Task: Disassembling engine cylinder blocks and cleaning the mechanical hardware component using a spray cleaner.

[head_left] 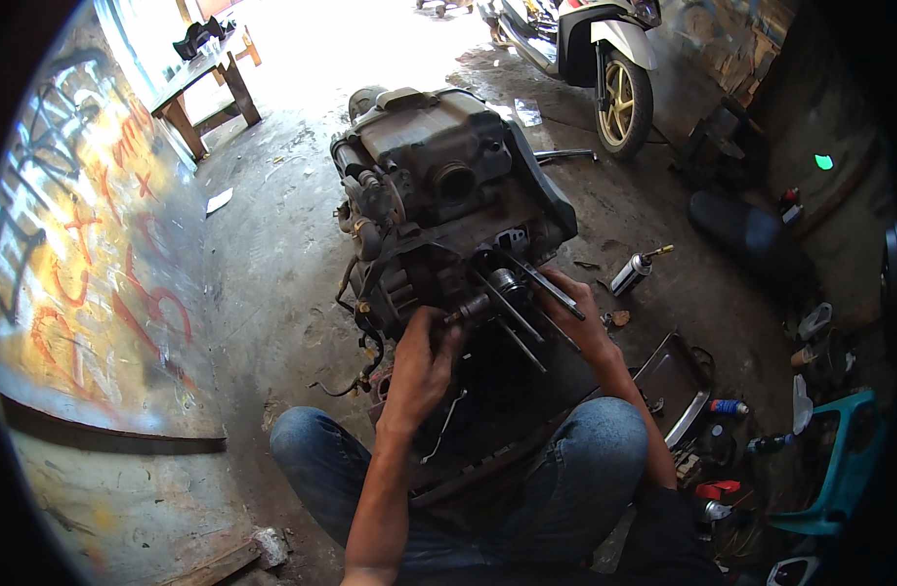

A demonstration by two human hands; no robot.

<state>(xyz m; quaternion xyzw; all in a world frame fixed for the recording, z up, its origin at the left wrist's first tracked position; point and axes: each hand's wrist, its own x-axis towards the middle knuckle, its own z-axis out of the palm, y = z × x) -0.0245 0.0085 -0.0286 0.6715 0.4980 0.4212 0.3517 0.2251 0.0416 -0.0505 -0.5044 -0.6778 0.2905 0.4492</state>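
A dirty grey scooter engine block lies on the concrete floor in front of my knees. Several long metal studs stick out of its near end, around a piston and connecting rod. My left hand is closed around a small metal part at the rod's near left side. My right hand rests among the studs on the right, its fingers curled around one of them.
A graffiti-painted wall runs along the left. A parked scooter's wheel stands at the back right. A spray can, a metal tray, bottles and a teal plastic stool lie on the right. A wooden bench stands far left.
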